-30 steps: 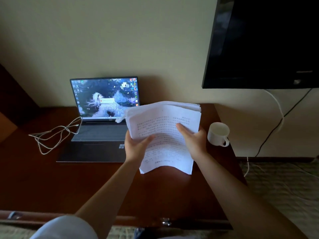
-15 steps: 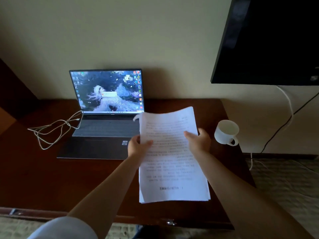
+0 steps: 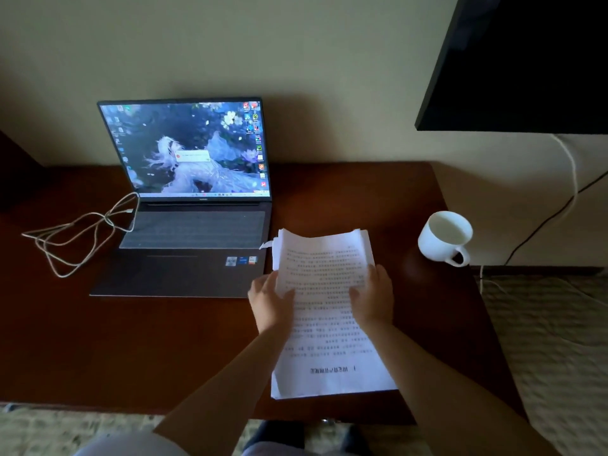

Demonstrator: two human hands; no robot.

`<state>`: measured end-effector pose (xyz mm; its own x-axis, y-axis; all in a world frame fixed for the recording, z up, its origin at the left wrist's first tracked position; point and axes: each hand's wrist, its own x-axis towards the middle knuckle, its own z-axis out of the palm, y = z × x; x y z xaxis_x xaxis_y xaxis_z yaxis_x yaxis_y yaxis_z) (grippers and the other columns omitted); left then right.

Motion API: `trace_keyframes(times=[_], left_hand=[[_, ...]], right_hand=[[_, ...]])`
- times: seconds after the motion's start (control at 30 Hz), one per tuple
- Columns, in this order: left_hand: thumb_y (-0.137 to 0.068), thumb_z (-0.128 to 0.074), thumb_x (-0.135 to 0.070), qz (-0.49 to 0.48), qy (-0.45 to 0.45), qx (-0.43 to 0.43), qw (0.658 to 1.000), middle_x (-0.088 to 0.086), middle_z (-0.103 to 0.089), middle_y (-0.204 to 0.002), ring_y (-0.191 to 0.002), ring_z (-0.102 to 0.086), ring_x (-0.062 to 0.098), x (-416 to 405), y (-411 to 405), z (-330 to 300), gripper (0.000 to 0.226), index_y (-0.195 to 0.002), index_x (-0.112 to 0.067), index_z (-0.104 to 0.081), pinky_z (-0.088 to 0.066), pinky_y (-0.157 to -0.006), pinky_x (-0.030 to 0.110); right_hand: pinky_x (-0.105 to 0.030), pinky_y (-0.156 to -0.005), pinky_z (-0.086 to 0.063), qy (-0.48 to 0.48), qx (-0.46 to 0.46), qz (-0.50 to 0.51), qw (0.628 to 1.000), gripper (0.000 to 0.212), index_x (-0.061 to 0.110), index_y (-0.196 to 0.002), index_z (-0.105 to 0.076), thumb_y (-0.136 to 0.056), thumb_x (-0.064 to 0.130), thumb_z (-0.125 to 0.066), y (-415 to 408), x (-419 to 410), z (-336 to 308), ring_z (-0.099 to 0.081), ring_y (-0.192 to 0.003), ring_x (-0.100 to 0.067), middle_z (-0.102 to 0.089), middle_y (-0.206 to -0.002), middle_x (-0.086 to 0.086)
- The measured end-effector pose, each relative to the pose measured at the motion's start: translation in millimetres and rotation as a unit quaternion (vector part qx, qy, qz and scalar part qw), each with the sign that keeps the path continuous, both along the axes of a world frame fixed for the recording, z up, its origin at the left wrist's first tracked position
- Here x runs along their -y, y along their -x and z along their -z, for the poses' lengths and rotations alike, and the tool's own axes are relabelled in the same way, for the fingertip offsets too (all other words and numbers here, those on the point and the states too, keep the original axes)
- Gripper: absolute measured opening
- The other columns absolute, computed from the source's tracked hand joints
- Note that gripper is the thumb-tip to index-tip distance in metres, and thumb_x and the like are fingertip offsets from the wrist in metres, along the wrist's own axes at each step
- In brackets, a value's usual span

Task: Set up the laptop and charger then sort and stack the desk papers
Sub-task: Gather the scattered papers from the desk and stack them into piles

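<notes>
Half a second ago the white stack of printed papers [image 3: 325,311] was held tilted above the dark reddish-brown wooden desk [image 3: 131,340]; now it lies flat there, just right of the open grey laptop [image 3: 194,232] with its lit screen. The left hand [image 3: 271,299] grips the stack's left edge, thumb curled over the top sheet, and the right hand [image 3: 373,297] holds the right edge likewise. The white ceramic mug [image 3: 445,238] further right looks empty inside. A white charger cable [image 3: 72,238] loops left of the laptop and meets its side. The printed lines are too small to read, as are the palm-rest stickers
</notes>
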<state>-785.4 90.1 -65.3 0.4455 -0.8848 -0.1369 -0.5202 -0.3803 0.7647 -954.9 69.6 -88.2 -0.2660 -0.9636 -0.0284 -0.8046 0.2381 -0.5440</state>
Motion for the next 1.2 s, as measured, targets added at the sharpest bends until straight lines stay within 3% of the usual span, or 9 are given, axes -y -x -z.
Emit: trace_keyframes(times=[0.2,0.4,0.53,0.67,0.77,0.83,0.93,1.03,1.2], left_hand=[[-0.091,-0.062,-0.021,0.003,-0.058,0.019,0.998,-0.005,-0.063,-0.083,-0.065,-0.057,0.005,1,-12,-7,0.004,-0.089,-0.019,-0.065,-0.04,-0.05,0.013],[-0.097,-0.052,-0.02,0.033,-0.04,0.112,0.992,0.001,-0.063,-0.085,-0.065,-0.052,0.005,1,-22,-8,0.021,-0.08,-0.016,-0.063,-0.038,-0.053,0.012],[-0.096,-0.054,-0.015,0.056,0.022,0.146,0.987,0.004,-0.061,-0.098,-0.079,-0.056,0.013,-2,-22,-24,0.018,-0.097,-0.007,-0.07,-0.045,-0.065,0.015],[-0.095,-0.054,-0.015,0.213,0.046,0.176,0.96,0.002,-0.068,-0.087,-0.074,-0.063,0.013,8,-24,-56,0.019,-0.094,-0.013,-0.073,-0.055,-0.064,0.022],[-0.084,-0.07,-0.01,0.329,0.168,0.248,0.896,0.002,-0.073,-0.083,-0.075,-0.067,0.018,24,-18,-79,0.009,-0.085,-0.015,-0.078,-0.056,-0.072,0.032],[-0.07,-0.08,-0.007,0.329,0.274,0.296,0.854,-0.001,-0.073,-0.075,-0.07,-0.065,0.02,33,-10,-86,0.009,-0.074,-0.015,-0.077,-0.052,-0.072,0.032],[-0.065,-0.077,-0.017,0.227,0.321,0.327,0.859,-0.002,-0.071,-0.083,-0.081,-0.06,0.023,34,-6,-89,0.014,-0.078,-0.016,-0.073,-0.042,-0.075,0.033],[-0.068,-0.077,-0.006,0.151,0.274,0.297,0.902,0.007,-0.068,-0.095,-0.089,-0.061,0.033,21,-5,-78,0.025,-0.091,-0.01,-0.072,-0.047,-0.076,0.039],[-0.085,-0.066,-0.018,0.093,0.106,0.253,0.957,0.01,-0.058,-0.125,-0.115,-0.054,0.028,-8,-4,-45,0.038,-0.123,-0.013,-0.059,-0.049,-0.094,0.044]], right_hand=[[-0.037,-0.083,-0.044,0.012,0.007,0.056,0.998,0.02,0.01,-0.107,-0.064,-0.087,0.016,-0.062,5,5,-14,-0.058,-0.099,-0.031,-0.065,-0.104,-0.01],[-0.03,-0.076,-0.043,-0.077,0.091,0.046,0.992,0.023,0.004,-0.108,-0.062,-0.092,0.019,-0.056,15,9,-26,-0.06,-0.105,-0.033,-0.066,-0.109,-0.013],[-0.032,-0.076,-0.042,-0.018,0.154,0.109,0.982,0.018,0.007,-0.101,-0.06,-0.086,0.016,-0.058,21,4,-37,-0.059,-0.104,-0.034,-0.063,-0.101,-0.011],[-0.045,-0.104,-0.031,0.185,-0.076,-0.012,0.98,0.075,0.011,-0.134,-0.047,-0.065,0.019,-0.075,23,8,-52,-0.04,-0.129,-0.035,-0.043,-0.141,-0.017],[-0.047,-0.106,-0.024,0.291,-0.165,-0.16,0.929,0.054,0.016,-0.114,-0.064,-0.061,0.022,-0.068,11,12,-68,-0.035,-0.132,-0.036,-0.044,-0.142,-0.016],[-0.041,-0.103,-0.027,0.25,-0.209,-0.21,0.922,0.025,0.019,-0.09,-0.072,-0.067,0.02,-0.062,7,9,-76,-0.048,-0.123,-0.03,-0.061,-0.125,-0.008],[-0.031,-0.084,-0.044,-0.011,-0.075,-0.128,0.989,0.026,0.015,-0.107,-0.067,-0.091,0.019,-0.047,15,8,-84,-0.06,-0.105,-0.029,-0.066,-0.111,-0.007],[-0.034,-0.082,-0.049,-0.12,0.063,0.002,0.991,0.031,0.007,-0.116,-0.06,-0.091,0.019,-0.047,38,6,-84,-0.059,-0.106,-0.032,-0.061,-0.117,-0.012],[-0.035,-0.082,-0.053,-0.202,0.124,0.052,0.97,0.035,0.001,-0.119,-0.056,-0.087,0.014,-0.055,46,-20,-65,-0.061,-0.106,-0.033,-0.061,-0.119,-0.017]])
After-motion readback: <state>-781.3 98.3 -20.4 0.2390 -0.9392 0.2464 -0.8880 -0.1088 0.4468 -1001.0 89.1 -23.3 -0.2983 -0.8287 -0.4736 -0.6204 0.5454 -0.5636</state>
